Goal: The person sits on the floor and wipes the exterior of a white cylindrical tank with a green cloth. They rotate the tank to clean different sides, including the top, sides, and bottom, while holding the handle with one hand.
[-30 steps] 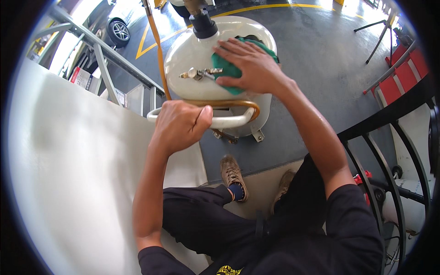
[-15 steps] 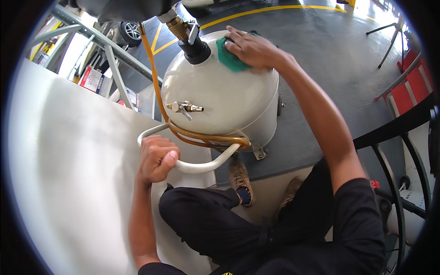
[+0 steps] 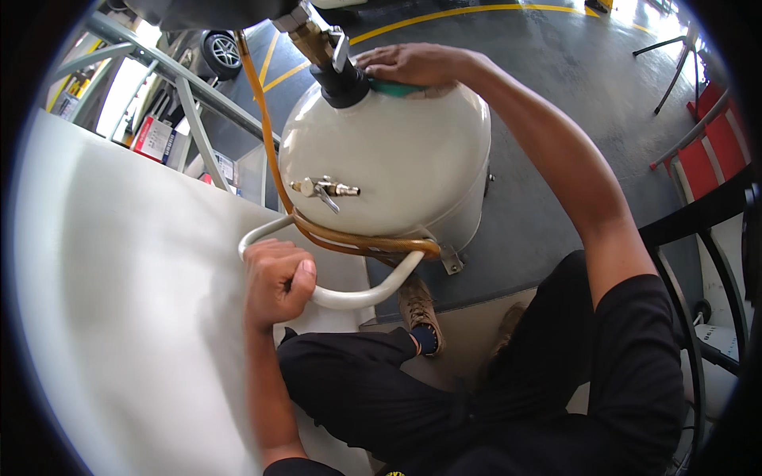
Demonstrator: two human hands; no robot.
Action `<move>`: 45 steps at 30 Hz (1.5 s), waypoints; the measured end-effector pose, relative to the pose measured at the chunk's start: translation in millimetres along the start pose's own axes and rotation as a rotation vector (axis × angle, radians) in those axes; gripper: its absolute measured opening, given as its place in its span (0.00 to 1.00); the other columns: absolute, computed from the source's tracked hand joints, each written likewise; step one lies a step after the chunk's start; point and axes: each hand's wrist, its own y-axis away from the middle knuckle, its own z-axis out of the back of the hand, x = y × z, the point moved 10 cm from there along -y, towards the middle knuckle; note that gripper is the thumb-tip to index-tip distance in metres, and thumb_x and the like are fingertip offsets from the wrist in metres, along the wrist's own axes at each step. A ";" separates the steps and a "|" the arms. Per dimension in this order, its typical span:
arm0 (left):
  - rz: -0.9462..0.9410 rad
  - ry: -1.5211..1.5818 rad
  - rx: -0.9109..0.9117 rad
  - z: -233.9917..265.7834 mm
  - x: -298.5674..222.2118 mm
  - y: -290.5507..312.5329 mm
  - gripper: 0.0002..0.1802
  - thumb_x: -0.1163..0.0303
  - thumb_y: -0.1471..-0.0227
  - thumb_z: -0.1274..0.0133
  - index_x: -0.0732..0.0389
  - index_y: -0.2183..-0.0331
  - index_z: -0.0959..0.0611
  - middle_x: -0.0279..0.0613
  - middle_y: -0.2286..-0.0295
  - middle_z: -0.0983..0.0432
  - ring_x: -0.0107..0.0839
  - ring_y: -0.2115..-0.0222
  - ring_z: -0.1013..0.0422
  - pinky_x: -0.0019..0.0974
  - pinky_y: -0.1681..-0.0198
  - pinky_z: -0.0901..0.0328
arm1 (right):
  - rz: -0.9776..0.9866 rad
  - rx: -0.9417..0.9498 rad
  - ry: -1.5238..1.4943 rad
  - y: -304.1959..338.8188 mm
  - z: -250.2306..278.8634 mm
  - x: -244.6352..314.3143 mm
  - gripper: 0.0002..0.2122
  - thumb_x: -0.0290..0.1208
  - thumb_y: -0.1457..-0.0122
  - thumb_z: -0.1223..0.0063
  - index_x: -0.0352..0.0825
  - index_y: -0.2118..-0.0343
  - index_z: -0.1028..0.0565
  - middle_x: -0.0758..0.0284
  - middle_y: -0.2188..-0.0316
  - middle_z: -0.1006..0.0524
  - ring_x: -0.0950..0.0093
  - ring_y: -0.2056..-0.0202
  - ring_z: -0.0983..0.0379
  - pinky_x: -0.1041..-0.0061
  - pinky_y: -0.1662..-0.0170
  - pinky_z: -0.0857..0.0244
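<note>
A cream-white metal tank point(image 3: 389, 166) with a domed top stands in front of me. My left hand point(image 3: 278, 282) is wrapped round its curved white handle point(image 3: 357, 298). On the far part of the dome, my right hand point(image 3: 421, 63) presses a green cloth point(image 3: 394, 88), mostly hidden beneath the palm. The fingertips are close beside the black collar point(image 3: 344, 87) and the brass valve fitting point(image 3: 309, 41) above it. A small metal valve point(image 3: 325, 189) with a lever lies across the near part of the dome. An amber hose point(image 3: 266, 119) comes down and loops by the handle.
A white panel point(image 3: 143, 278) fills the left side. Behind it are a grey metal frame point(image 3: 194, 119) and a car wheel point(image 3: 222, 52). Black curved rails point(image 3: 690, 317), red-and-grey equipment point(image 3: 710, 155) and a tripod stand point(image 3: 675, 71) are on the right.
My right hand has slid the green cloth left and farther away over the dome, toward the black collar. The tank tilts slightly differently; my left hand keeps its grip on the handle.
</note>
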 end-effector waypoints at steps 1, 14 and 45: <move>-0.004 -0.012 -0.007 0.8 -0.7 -3.8 0.16 0.70 0.50 0.49 0.61 0.86 0.28 0.43 0.88 0.37 0.42 0.85 0.35 0.45 0.76 0.42 | -0.011 0.012 -0.040 0.0 3.4 -2.9 0.26 0.54 0.26 0.64 0.48 0.32 0.28 0.66 0.34 0.27 0.65 0.34 0.32 0.65 0.29 0.45; 0.204 -0.025 0.301 -13.3 19.5 -16.9 0.18 0.62 0.44 0.48 0.63 0.81 0.20 0.47 0.85 0.28 0.47 0.81 0.29 0.48 0.72 0.37 | -0.117 -0.147 0.183 13.9 5.1 -16.3 0.28 0.53 0.26 0.68 0.44 0.32 0.30 0.62 0.30 0.32 0.61 0.30 0.38 0.60 0.28 0.47; 0.369 0.024 0.474 -45.5 16.3 -33.4 0.23 0.52 0.34 0.51 0.56 0.69 0.10 0.44 0.69 0.17 0.44 0.60 0.24 0.44 0.51 0.33 | -0.119 -0.341 0.118 94.2 40.5 58.4 0.20 0.41 0.32 0.43 0.35 0.43 0.23 0.58 0.48 0.20 0.55 0.48 0.23 0.61 0.41 0.31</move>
